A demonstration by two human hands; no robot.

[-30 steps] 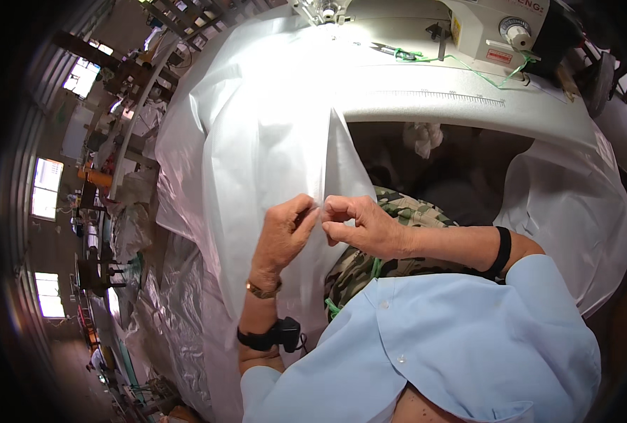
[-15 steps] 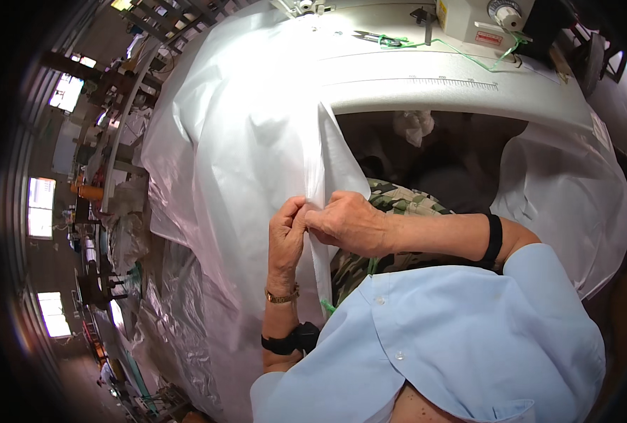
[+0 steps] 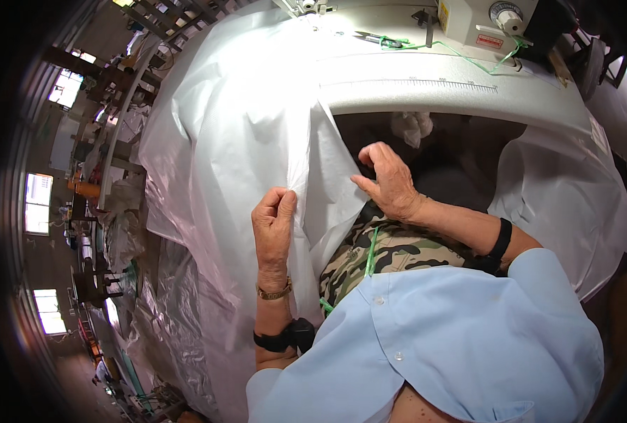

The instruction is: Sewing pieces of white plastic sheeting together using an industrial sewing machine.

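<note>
White is shown by the sheet (image 3: 232,148), tinged pinkish toward its lower left. The shirt (image 3: 469,324) is coloured a solid light blue. The trousers (image 3: 412,248) are patterned in camouflage of green, tan and black. The table (image 3: 532,103) is finished in white and marked with a dark ruler scale. The armbands (image 3: 500,240) are coloured black, the watch (image 3: 275,290) gold.

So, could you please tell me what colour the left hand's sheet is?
The sheet is white, shown best in the head view.
</note>
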